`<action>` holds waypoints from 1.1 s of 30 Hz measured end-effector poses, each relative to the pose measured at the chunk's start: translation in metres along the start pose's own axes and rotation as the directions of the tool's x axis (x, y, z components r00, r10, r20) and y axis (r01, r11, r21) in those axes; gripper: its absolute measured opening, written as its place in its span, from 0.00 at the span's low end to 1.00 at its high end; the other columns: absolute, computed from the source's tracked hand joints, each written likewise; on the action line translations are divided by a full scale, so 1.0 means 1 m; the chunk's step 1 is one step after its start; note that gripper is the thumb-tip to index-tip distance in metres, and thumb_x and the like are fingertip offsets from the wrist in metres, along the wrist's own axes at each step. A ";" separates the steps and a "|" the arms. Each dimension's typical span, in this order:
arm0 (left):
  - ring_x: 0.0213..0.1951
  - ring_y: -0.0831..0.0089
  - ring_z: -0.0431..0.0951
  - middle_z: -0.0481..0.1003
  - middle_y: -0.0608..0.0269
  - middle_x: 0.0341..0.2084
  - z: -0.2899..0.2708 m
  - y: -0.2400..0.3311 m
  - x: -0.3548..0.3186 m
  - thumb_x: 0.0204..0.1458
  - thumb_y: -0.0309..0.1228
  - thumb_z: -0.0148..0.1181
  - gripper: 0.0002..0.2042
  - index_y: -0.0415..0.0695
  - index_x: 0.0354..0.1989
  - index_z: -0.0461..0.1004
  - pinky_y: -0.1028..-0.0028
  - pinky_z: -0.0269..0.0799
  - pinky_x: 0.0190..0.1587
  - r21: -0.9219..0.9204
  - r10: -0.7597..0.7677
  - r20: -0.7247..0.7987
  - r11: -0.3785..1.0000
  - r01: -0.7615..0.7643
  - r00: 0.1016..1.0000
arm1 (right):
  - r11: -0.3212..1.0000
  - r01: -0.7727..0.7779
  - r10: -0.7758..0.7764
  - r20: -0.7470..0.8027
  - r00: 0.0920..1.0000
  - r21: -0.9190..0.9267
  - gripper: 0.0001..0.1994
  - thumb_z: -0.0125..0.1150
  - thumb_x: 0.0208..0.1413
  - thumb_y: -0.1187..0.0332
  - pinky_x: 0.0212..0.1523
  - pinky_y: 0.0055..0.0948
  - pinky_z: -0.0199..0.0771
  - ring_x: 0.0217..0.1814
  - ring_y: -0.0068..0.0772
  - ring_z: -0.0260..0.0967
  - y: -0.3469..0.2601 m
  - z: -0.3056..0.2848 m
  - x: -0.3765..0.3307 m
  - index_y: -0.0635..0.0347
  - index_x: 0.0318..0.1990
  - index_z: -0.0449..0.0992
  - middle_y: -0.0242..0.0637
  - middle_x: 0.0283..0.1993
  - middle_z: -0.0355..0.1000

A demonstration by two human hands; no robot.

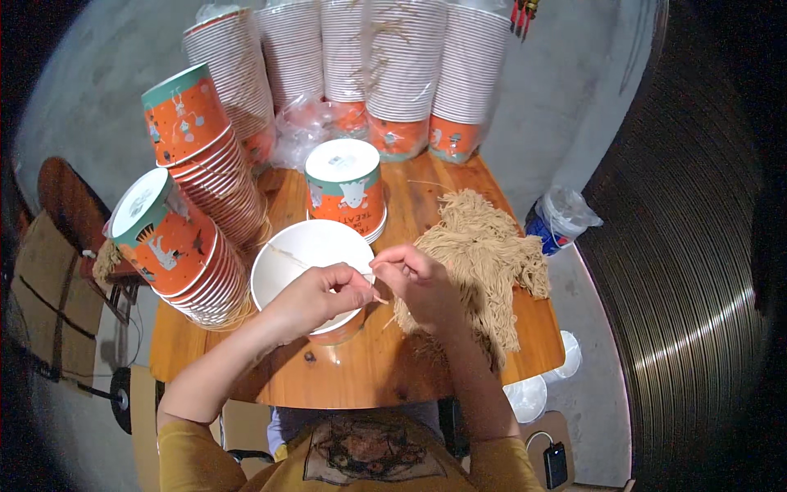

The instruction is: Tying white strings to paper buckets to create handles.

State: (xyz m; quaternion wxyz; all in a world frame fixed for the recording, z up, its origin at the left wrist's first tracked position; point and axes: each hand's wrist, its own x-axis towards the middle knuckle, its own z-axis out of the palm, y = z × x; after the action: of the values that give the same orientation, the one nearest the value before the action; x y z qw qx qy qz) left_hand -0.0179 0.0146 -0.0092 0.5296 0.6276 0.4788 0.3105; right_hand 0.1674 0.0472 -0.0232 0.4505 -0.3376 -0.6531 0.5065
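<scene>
My left hand (320,295) is closed in a pinch on a thin tan string, over the right part of an upright paper bucket's rim. My right hand (416,280) is pinched on the same string, close beside the left. One thin end of the string (285,255) trails left across the bucket's opening. The bucket (283,266) is white inside and orange outside. Right behind it stands an upside-down orange and green bucket stack (344,164). Near my right forearm lies a large loose bundle of tan strings (479,254).
Two leaning stacks of upside-down orange buckets (168,246) stand at the left of the wooden table (361,381). Tall plastic-wrapped bucket stacks (402,74) line the back. Beyond the right edge are a blue pail (551,230) and a roll-up metal shutter (689,246).
</scene>
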 end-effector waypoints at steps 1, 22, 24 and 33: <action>0.33 0.85 0.68 0.73 0.72 0.30 0.001 0.000 0.001 0.55 0.32 0.55 0.09 0.39 0.37 0.75 0.83 0.65 0.40 0.060 0.045 0.003 0.997 -0.045 0.999 | 1.000 0.003 -0.003 -0.005 1.000 -0.004 0.04 0.55 0.55 0.74 0.28 0.17 0.65 0.27 0.16 0.65 0.006 -0.001 0.001 0.63 0.36 0.73 0.29 0.26 0.70; 0.26 0.88 0.65 0.71 0.76 0.23 0.005 0.014 0.009 0.54 0.32 0.55 0.07 0.42 0.32 0.76 0.85 0.60 0.28 -0.093 -0.143 0.034 0.985 0.145 0.989 | 0.903 0.218 -0.313 -0.219 0.924 -0.369 0.05 0.62 0.46 0.79 0.20 0.17 0.55 0.19 0.13 0.54 0.008 0.014 -0.038 0.58 0.29 0.73 0.23 0.20 0.59; 0.26 0.87 0.66 0.71 0.75 0.23 -0.001 0.009 0.012 0.54 0.32 0.56 0.07 0.42 0.32 0.76 0.85 0.61 0.29 -0.161 -0.161 0.094 0.971 0.175 0.982 | 0.907 0.234 -0.330 -0.247 0.911 -0.350 0.05 0.62 0.46 0.79 0.19 0.17 0.54 0.19 0.12 0.52 0.015 0.025 -0.042 0.58 0.28 0.73 0.23 0.20 0.58; 0.27 0.85 0.69 0.71 0.72 0.26 0.002 0.014 0.011 0.53 0.30 0.57 0.07 0.41 0.36 0.72 0.85 0.64 0.29 -0.433 -0.260 0.135 0.852 0.293 0.956 | 0.818 0.351 -0.493 -0.241 0.836 -0.456 0.05 0.64 0.47 0.77 0.19 0.18 0.54 0.18 0.14 0.52 0.024 0.036 -0.042 0.59 0.28 0.73 0.25 0.19 0.59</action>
State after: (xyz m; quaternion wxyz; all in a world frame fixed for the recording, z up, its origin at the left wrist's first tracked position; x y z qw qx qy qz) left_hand -0.0080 0.0243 0.0021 0.7158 0.4238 0.4601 0.3103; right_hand 0.1490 0.0026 -0.0599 0.5838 -0.3492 -0.7100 0.1821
